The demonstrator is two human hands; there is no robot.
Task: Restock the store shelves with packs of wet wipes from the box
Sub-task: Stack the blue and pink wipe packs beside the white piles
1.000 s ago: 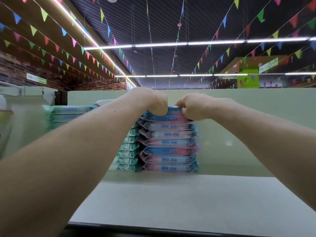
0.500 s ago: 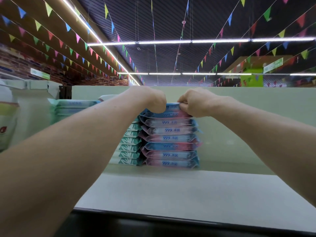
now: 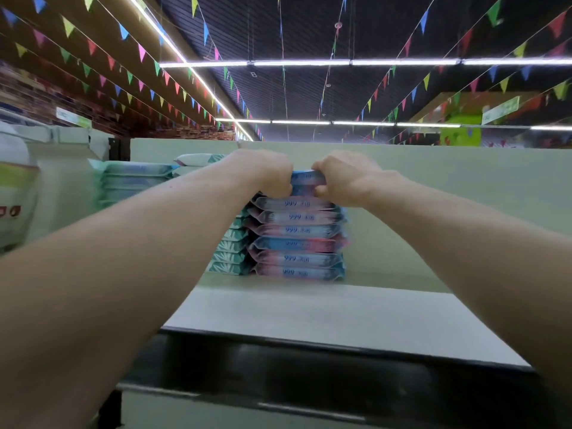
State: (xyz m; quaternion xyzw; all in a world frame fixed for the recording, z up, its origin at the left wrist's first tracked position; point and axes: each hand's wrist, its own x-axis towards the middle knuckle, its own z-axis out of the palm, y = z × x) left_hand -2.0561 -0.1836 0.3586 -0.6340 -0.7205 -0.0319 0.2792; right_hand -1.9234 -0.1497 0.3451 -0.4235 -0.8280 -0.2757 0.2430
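My left hand [image 3: 266,173] and right hand [image 3: 345,178] curl tight, knuckles up, gripping the two ends of the top pack [image 3: 308,177] on the stack [image 3: 297,238].

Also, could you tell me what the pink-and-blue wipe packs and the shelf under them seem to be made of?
The pink-and-blue wipe packs look like soft, slightly glossy plastic film: sealed ends flare and sides bulge. The shelf looks like matte pale grey painted metal or laminate; its flat, even surface leaves that open.
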